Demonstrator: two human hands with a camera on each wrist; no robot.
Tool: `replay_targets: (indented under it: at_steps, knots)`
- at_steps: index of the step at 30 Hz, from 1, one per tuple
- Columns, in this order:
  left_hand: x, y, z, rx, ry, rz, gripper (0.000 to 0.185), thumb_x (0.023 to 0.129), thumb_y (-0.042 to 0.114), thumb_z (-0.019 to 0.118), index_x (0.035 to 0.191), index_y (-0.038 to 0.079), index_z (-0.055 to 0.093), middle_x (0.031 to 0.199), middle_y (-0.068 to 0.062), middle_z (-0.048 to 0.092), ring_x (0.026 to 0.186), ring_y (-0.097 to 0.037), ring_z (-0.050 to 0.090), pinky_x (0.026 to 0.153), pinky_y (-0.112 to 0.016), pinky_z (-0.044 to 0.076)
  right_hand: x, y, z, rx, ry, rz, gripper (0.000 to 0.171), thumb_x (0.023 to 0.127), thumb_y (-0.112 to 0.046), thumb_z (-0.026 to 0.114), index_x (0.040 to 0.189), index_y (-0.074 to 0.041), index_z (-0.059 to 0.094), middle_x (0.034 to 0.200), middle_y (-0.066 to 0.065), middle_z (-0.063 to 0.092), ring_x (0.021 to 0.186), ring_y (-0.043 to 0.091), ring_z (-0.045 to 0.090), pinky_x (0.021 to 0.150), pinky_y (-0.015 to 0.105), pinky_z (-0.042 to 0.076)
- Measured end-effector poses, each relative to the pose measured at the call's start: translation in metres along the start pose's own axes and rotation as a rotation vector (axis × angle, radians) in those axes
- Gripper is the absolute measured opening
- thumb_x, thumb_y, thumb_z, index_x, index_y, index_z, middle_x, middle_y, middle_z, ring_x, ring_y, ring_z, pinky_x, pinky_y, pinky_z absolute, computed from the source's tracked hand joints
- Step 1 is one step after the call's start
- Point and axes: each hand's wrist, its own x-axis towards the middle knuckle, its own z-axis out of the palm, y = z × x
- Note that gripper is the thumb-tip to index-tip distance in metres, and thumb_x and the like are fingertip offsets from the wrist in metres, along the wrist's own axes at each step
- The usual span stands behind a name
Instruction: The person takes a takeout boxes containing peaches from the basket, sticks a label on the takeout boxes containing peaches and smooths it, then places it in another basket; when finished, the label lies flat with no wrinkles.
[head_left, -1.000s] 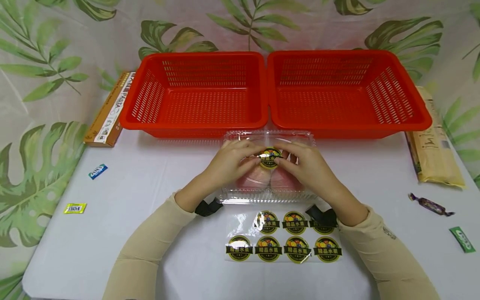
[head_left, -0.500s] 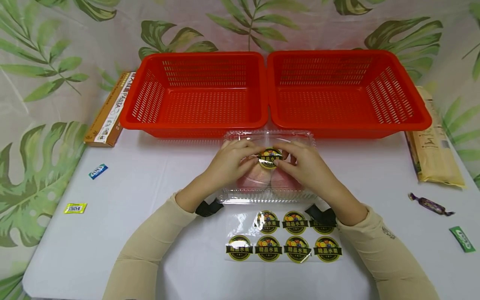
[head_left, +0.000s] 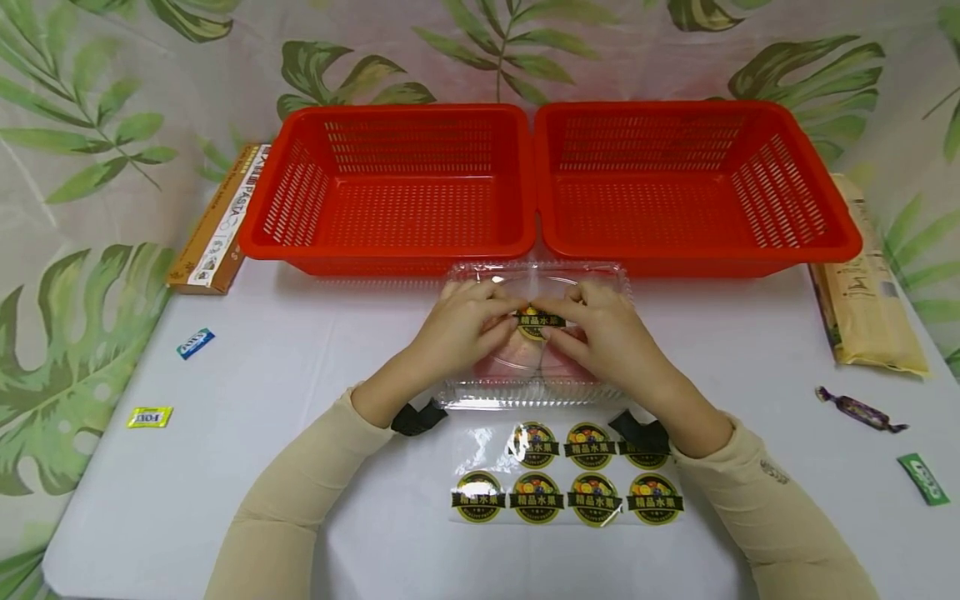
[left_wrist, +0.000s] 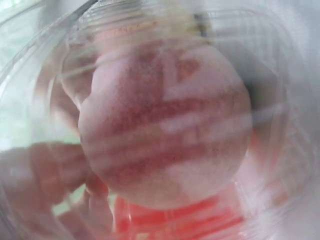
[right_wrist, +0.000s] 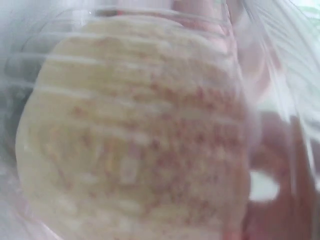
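While the clear fruit box (head_left: 536, 275) is sitting mid-counter before the red baskets (head_left: 397, 250), the left hand (head_left: 457, 329) and right hand (head_left: 611, 337) are pinching a round sticker (head_left: 538, 321) against its lid.

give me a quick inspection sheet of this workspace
surface: white table, leaf-print backdrop.
job's things: clear clamshell box with pinkish fruit; round sticker on its lid; sticker sheet in front.
clutter: two red baskets, pasta box, beige packet, small sweets.
grippers: left hand and right hand pinch the sticker.
cables: nothing seen.
surroundings: nothing seen.
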Motion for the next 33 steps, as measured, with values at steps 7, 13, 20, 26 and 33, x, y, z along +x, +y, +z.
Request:
replay_targets:
  at_steps: [7,13,20,26,33]
  knots:
    - [-0.001,0.001,0.001,0.008,0.013,-0.053,0.026,0.087,0.03,0.059,0.112,0.022,0.065,0.082,0.008,0.056,0.08,-0.01,0.048,0.088,-0.038,0.027,-0.002,-0.002,-0.005,-0.045,-0.048,0.093,0.033,0.081,-0.03,0.066,0.114,-0.023,0.065,0.075,0.001,0.044,0.069,0.017,0.039,0.061,0.035,0.022]
    - [-0.001,0.002,0.002,0.023,0.002,-0.076,0.026,0.087,0.027,0.06,0.112,0.024,0.065,0.076,0.01,0.052,0.081,-0.01,0.048,0.092,-0.039,0.026,-0.002,0.0,-0.01,-0.009,-0.079,0.118,0.03,0.083,-0.015,0.064,0.113,-0.019,0.065,0.076,0.0,0.044,0.072,0.018,0.042,0.062,0.034,0.023]
    - [-0.002,0.002,0.001,0.027,0.007,-0.066,0.026,0.086,0.025,0.059,0.112,0.023,0.064,0.075,0.009,0.052,0.08,-0.011,0.047,0.089,-0.038,0.027,-0.003,0.0,-0.007,-0.011,-0.052,0.091,0.03,0.084,-0.014,0.061,0.113,-0.018,0.064,0.074,0.0,0.044,0.07,0.018,0.04,0.06,0.033,0.023]
    - [-0.002,0.0,0.001,0.017,0.014,-0.052,0.027,0.086,0.024,0.058,0.113,0.023,0.064,0.071,0.009,0.048,0.075,-0.01,0.044,0.088,-0.038,0.027,-0.003,0.003,-0.004,-0.025,-0.045,0.084,0.033,0.084,-0.008,0.055,0.112,-0.024,0.065,0.07,0.0,0.041,0.065,0.017,0.037,0.058,0.032,0.022]
    - [-0.001,-0.001,0.0,0.001,-0.01,-0.053,0.028,0.087,0.027,0.057,0.114,0.023,0.063,0.079,0.009,0.054,0.082,-0.011,0.046,0.09,-0.039,0.026,-0.003,0.003,-0.005,0.008,-0.049,0.118,0.028,0.085,-0.021,0.06,0.113,-0.024,0.064,0.072,0.001,0.042,0.066,0.015,0.037,0.06,0.033,0.023]
